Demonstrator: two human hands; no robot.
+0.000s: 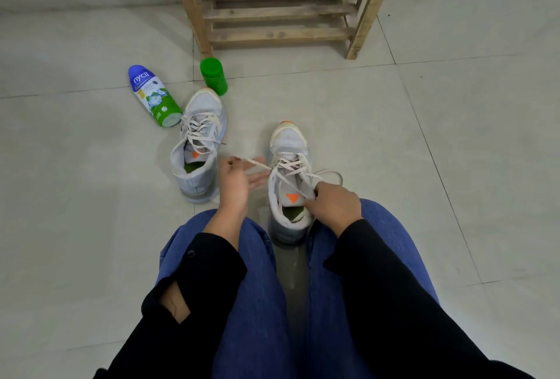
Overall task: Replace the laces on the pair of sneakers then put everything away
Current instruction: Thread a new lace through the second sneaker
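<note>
Two grey-white sneakers with orange toe tips stand on the tiled floor. The right sneaker (288, 166) sits between my knees, its cream lace (291, 168) loosely threaded. My left hand (235, 183) pinches one end of that lace and draws it out to the left, the other fingers spread. My right hand (333, 207) grips the sneaker's tongue and collar on its right side. The left sneaker (198, 148) stands apart to the left, laced loosely with its ends lying loose.
A blue-and-green powder bottle (154, 96) lies on its side left of the left sneaker. A green jar (213, 75) stands behind it. A wooden slatted rack (278, 5) stands by the far wall. My blue-jeaned knees frame the right sneaker.
</note>
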